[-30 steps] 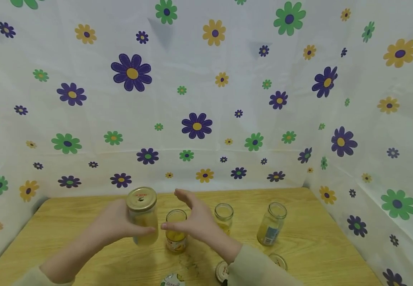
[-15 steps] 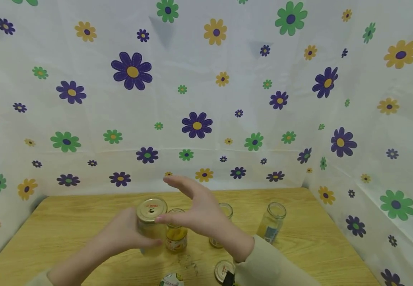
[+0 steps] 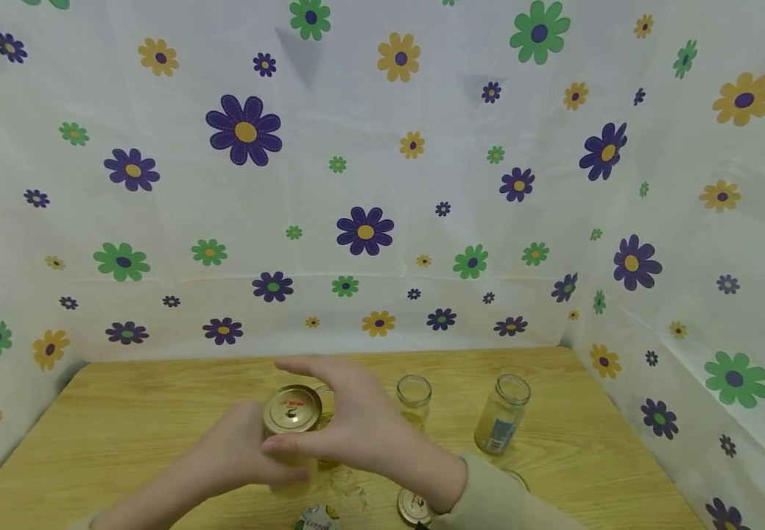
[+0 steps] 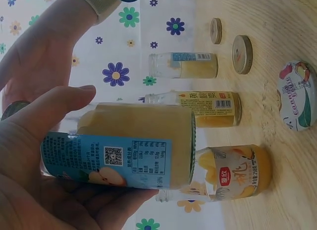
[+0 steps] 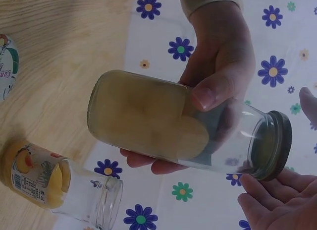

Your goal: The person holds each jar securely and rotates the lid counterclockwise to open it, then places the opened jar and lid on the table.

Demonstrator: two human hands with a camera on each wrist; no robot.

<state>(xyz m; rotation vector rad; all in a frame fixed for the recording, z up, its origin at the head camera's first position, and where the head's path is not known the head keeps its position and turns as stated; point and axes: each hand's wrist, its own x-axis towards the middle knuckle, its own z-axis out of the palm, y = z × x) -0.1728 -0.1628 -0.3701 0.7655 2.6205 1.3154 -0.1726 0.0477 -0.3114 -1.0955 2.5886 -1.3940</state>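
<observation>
My left hand [image 3: 243, 449] grips a glass jar [image 4: 143, 121] of pale fruit, thumb on one side and fingers on the other. The jar has a blue label with a pear picture [image 4: 106, 174] and a gold lid [image 3: 292, 408]. It stands raised off the table, upright in the head view. My right hand [image 3: 365, 419] is spread around the lid, thumb on the near side and fingers on the far side. In the right wrist view its fingertips [image 5: 247, 202] lie close to the lid's rim; whether they touch is unclear.
Behind the held jar stands an open peach jar [image 4: 242, 173]. To its right are an uncapped jar with a yellow label [image 4: 213, 105] and one with a blue label [image 3: 503, 414]. A printed lid [image 4: 298, 96] and two gold lids [image 4: 242, 54] lie on the wooden table [image 3: 130, 412].
My left hand has brought the jar right and nearer to me, in front of the peach jar. My right hand has come left and down around the lid.
</observation>
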